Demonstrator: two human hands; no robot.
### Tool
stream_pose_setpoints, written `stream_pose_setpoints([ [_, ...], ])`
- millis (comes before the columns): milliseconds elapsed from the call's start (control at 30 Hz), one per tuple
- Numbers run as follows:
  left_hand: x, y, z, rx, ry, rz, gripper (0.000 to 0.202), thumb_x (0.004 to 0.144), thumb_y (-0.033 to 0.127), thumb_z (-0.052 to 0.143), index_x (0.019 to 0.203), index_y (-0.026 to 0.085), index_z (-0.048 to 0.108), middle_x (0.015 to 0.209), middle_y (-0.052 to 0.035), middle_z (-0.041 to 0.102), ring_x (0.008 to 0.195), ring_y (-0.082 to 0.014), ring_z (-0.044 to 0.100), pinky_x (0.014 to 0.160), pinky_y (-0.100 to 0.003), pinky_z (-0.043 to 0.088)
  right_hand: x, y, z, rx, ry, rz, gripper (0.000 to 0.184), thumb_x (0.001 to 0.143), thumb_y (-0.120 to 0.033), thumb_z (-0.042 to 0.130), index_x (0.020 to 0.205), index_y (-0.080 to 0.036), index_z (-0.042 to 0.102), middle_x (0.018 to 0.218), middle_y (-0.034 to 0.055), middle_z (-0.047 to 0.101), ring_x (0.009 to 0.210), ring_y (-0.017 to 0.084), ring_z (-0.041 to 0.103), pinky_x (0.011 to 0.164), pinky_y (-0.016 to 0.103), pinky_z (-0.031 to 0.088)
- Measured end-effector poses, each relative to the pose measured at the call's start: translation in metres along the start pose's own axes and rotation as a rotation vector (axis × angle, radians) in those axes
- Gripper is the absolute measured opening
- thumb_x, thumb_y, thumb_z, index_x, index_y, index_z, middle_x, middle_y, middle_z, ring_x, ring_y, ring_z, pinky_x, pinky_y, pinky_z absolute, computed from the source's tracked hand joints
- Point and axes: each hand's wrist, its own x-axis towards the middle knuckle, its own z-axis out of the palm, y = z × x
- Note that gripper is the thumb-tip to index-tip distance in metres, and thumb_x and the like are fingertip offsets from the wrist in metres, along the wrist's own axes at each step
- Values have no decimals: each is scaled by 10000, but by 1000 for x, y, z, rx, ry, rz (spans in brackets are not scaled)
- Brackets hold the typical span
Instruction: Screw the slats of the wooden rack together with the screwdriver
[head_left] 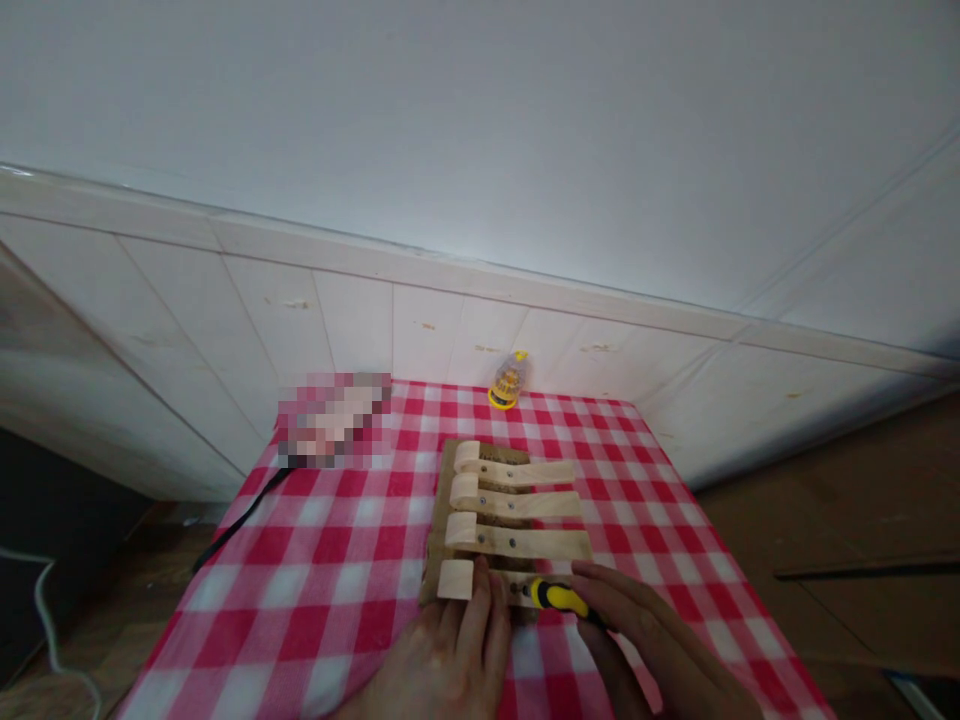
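A brown board [441,510] lies on the checked cloth with several pale wooden strips across it, each with a thicker block at its left end. My left hand [457,650] holds the nearest strip [455,580] down against the board, fingers close together over it beside its block. In my right hand [660,640] is a screwdriver with a yellow and black handle [559,597], fingers closed around it. Its tip points left and meets the nearest strip near a dark screw spot. The farther strips [525,542] each show two screws.
A red and white checked cloth [337,610] covers the table. By the wall stands a clear, yellow-based case of small bits [508,382]. A blurred-out object [337,420] with a black strap [244,520] lies at the back left. White panelling [427,340] rises behind the table.
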Motion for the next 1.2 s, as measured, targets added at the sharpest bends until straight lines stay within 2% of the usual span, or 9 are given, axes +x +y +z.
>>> stream_pose_setpoints([
  [133,0,0,4,-16,26,-24,429,990,148,474,1349,-35,617,1214,-340,741,815,-283,805,638,-329,657,1,-2,2,-25,19,20,242,1038,-280,646,1242,-269,776,1114,48,847,952,193,840,869,223,682],
  [233,0,1,6,-11,26,-38,439,984,147,480,1364,-33,607,1227,-344,735,844,-294,808,676,-358,670,0,-3,3,-40,24,48,226,1048,-326,644,1219,-254,772,1057,63,846,883,196,840,805,221,690],
  [333,0,2,6,-16,22,-32,438,969,151,505,1351,-35,610,1221,-350,734,828,-302,809,681,-384,677,1,-3,4,-45,34,48,227,1053,-350,642,1215,-245,761,1029,66,842,849,193,837,774,218,689],
  [433,2,0,3,-26,24,-33,436,939,132,521,1327,-44,615,1211,-364,732,804,-301,809,652,-367,672,3,-3,6,-41,33,50,228,1058,-364,636,1208,-237,752,1008,58,838,833,182,831,756,209,687],
  [633,5,-1,1,-35,59,-53,415,915,102,519,1289,-41,628,1186,-341,749,873,-315,817,717,-382,685,3,-2,9,-51,78,39,216,1060,-348,624,1178,-236,766,1064,72,838,916,202,833,822,250,697],
  [767,2,2,6,-41,42,-67,439,939,114,516,1341,-44,593,1225,-356,726,865,-310,810,721,-399,683,3,-1,8,20,55,-2,199,1051,-283,631,1186,-242,771,1048,61,841,919,186,834,822,223,690],
  [867,-2,3,8,-37,20,-59,461,964,126,514,1393,-36,561,1267,-362,707,929,-331,806,771,-440,684,3,-2,4,31,47,-25,220,1033,-245,642,1207,-249,777,1122,64,839,992,196,832,874,234,683],
  [967,-4,3,9,-34,-4,-42,451,988,139,507,1406,-22,564,1292,-354,703,888,-290,805,757,-400,683,1,-4,1,14,10,-13,263,1031,-229,628,1252,-256,769,1201,67,828,1053,205,824,914,242,673],
  [1200,-2,1,8,-30,12,-36,438,964,155,556,1363,-21,605,1255,-342,728,850,-280,808,689,-347,676,-3,-2,2,-17,20,18,233,1040,-302,641,1226,-267,778,1073,52,849,895,189,842,808,210,687],
])
